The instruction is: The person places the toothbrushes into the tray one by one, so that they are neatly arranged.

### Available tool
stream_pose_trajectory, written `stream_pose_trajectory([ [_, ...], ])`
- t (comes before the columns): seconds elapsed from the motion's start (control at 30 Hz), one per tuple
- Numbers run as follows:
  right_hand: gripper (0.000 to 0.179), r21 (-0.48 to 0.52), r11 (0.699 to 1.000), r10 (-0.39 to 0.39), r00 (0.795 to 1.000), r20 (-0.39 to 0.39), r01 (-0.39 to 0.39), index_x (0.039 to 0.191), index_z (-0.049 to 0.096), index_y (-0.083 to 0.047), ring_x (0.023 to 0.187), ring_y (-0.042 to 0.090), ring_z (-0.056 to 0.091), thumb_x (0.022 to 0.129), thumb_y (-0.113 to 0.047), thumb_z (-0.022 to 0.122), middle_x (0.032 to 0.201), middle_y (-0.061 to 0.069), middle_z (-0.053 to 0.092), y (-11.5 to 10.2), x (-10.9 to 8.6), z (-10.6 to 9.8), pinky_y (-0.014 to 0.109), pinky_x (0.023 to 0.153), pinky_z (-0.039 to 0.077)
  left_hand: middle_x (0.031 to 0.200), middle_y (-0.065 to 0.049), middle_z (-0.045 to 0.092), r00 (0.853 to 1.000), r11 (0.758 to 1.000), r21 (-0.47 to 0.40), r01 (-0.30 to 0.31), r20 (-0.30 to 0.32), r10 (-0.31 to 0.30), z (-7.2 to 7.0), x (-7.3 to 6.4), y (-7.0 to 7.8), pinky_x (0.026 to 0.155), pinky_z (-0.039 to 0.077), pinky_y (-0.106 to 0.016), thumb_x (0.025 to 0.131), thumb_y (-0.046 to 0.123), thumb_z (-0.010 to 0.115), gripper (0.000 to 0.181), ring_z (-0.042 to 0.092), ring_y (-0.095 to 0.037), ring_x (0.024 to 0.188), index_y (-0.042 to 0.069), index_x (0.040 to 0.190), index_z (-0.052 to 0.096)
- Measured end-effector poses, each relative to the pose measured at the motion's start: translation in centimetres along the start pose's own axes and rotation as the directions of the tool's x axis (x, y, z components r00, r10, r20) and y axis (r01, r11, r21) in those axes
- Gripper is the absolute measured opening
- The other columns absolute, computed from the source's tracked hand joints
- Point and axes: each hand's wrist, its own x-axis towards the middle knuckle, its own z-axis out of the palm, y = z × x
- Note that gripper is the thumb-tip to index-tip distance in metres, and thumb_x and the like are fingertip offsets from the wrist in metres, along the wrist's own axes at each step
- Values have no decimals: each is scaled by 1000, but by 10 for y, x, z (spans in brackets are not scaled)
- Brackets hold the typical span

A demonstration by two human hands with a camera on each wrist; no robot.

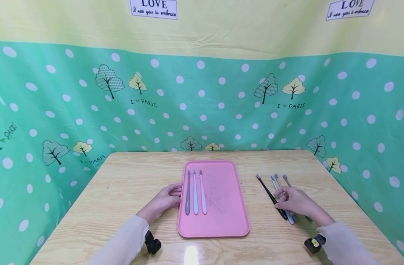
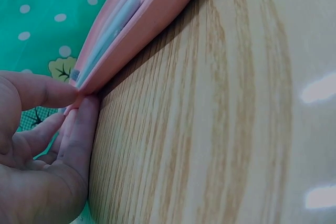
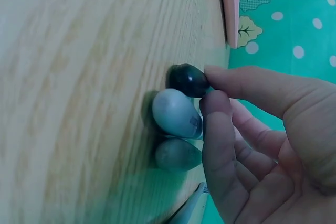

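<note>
On the pink tray (image 1: 225,221), a dark grey toothbrush (image 1: 188,200), a light blue toothbrush (image 1: 195,200) and a pink toothbrush (image 1: 203,200) lie side by side, heads toward the back. My left hand (image 1: 163,198) pinches the tray's left rim; in the left wrist view its thumb and forefinger meet at that edge. To the tray's right, my right hand (image 1: 296,201) pinches the handle of a black toothbrush (image 1: 264,186) between thumb and forefinger. Beneath and beside that hand lie a blue toothbrush (image 1: 290,218) and two greyish ones, partly hidden by the fingers.
The wooden table (image 1: 129,176) carries the tray near its middle. Behind and at both sides hangs a green dotted curtain (image 1: 202,117) with tree prints. Each wrist wears a small black camera (image 1: 152,243).
</note>
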Motion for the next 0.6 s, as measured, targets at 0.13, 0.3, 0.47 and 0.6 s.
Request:
stream_pose_trajectory([
  [0.13, 32, -14, 1000, 12, 1000, -14, -12, 108, 65, -3, 58, 19, 56, 81, -13, 81, 79, 5, 56, -2, 0, 1, 29, 45, 53, 134, -23, 50, 1000, 1000, 9, 10, -14, -10, 1, 1, 0, 94, 58, -37, 85, -10, 61, 67, 57, -31, 117, -5, 149, 39],
  [0.3, 30, -16, 1000, 25, 1000, -9, -26, 106, 67, -2, 58, 19, 58, 82, -14, 81, 77, 5, 56, -6, 0, 2, 31, 46, 56, 134, -23, 50, 1000, 1000, 10, 15, -20, -15, 0, 1, 0, 94, 58, -37, 86, -9, 63, 67, 58, -30, 117, -5, 149, 40],
  [0.47, 29, -20, 999, 36, 999, -3, -36, 105, 67, -1, 59, 19, 59, 84, -15, 80, 74, 6, 57, -9, 0, 3, 33, 47, 57, 135, -24, 49, 1000, 1000, 11, 9, -11, -9, 0, 2, -1, 94, 58, -37, 86, -9, 62, 67, 57, -31, 117, -5, 149, 39],
  [0.6, 27, -22, 997, 72, 997, 4, -72, 103, 66, -2, 55, 19, 58, 84, -16, 80, 71, 6, 57, -8, 1, 6, 31, 46, 56, 134, -24, 49, 1000, 1000, 11, 5, -9, -5, 0, 2, -1, 94, 58, -36, 86, -9, 61, 67, 57, -32, 118, -5, 149, 39],
])
